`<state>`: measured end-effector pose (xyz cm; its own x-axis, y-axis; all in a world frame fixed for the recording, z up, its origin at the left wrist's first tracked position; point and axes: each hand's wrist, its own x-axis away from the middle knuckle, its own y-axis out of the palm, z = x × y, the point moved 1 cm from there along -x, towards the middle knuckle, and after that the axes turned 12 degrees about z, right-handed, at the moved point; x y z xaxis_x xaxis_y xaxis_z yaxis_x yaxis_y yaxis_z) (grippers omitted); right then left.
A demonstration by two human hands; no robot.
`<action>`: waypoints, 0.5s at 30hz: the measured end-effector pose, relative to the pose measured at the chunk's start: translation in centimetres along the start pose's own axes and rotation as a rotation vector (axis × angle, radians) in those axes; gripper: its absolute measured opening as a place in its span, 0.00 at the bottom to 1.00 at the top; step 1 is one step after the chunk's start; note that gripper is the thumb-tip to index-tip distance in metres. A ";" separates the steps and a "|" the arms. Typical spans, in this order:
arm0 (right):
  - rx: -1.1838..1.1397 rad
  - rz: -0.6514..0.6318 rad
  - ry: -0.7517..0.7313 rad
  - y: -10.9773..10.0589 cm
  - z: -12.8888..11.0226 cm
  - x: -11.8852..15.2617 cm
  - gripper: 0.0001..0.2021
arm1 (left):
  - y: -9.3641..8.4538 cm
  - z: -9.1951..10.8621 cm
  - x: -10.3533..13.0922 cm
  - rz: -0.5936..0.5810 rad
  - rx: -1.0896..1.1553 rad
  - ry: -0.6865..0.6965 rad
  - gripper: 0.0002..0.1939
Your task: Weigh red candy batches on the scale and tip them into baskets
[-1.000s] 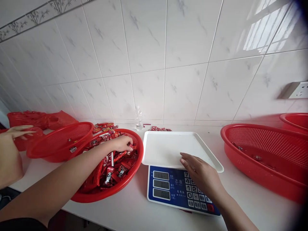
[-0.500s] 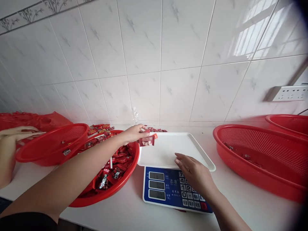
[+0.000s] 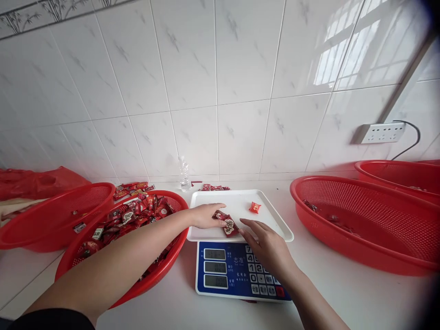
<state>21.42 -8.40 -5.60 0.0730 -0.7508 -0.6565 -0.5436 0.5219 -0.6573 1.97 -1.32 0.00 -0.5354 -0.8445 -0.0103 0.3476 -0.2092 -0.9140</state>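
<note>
My left hand (image 3: 207,216) is closed on a dark red snack packet (image 3: 229,226) with pale lettering, at the front of the white weighing tray (image 3: 237,196). My right hand (image 3: 268,241) has its fingers stretched out, with the tips beside the packet's right corner; whether they touch it I cannot tell. A small bright red packet (image 3: 255,207) lies alone on the tray. Below the tray, the scale's blue keypad panel (image 3: 237,293) is partly covered by my right hand. My left forearm passes over a red basket (image 3: 181,200) heaped with red packets (image 3: 137,213).
At right stands a large red basket (image 3: 357,259) with a few packets inside, another basket (image 3: 395,169) behind it. Another red basket (image 3: 51,238) is at far left, near a person's partly hidden arm (image 3: 17,207). A clear bottle (image 3: 184,174) and loose packets (image 3: 215,187) sit by the wall.
My left hand has moved right and down onto the tray with a packet. The small bright red packet now lies on the tray. The view has shifted slightly right.
</note>
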 end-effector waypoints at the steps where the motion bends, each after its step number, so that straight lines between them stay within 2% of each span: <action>1: 0.021 0.056 -0.022 0.1 0.3 0.0 0.20 | -0.4 -0.1 -0.1 0.030 0.011 -0.023 0.33; 4: 0.151 0.215 -0.059 0.4 1.5 -0.1 0.22 | -2.1 -1.5 -0.2 0.166 -0.025 -0.090 0.26; 8: 0.272 0.234 -0.006 0.7 3.0 -0.1 0.24 | -4.5 -5.0 0.6 0.293 -0.168 -0.264 0.17; 10: 0.263 0.214 0.000 0.8 3.2 0.0 0.24 | -5.4 -6.4 1.4 0.275 -0.202 -0.326 0.15; 12: 0.238 0.197 -0.004 0.9 3.1 0.0 0.24 | -5.8 -7.4 2.4 0.217 -0.203 -0.331 0.14; 15: 0.206 0.195 -0.009 0.8 2.8 0.0 0.24 | -5.7 -8.3 3.4 0.165 -0.227 -0.321 0.18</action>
<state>23.35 -6.88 -7.15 -0.0081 -0.6248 -0.7808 -0.3668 0.7282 -0.5789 -8.25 1.07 1.80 -0.2072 -0.9758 -0.0702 0.2108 0.0255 -0.9772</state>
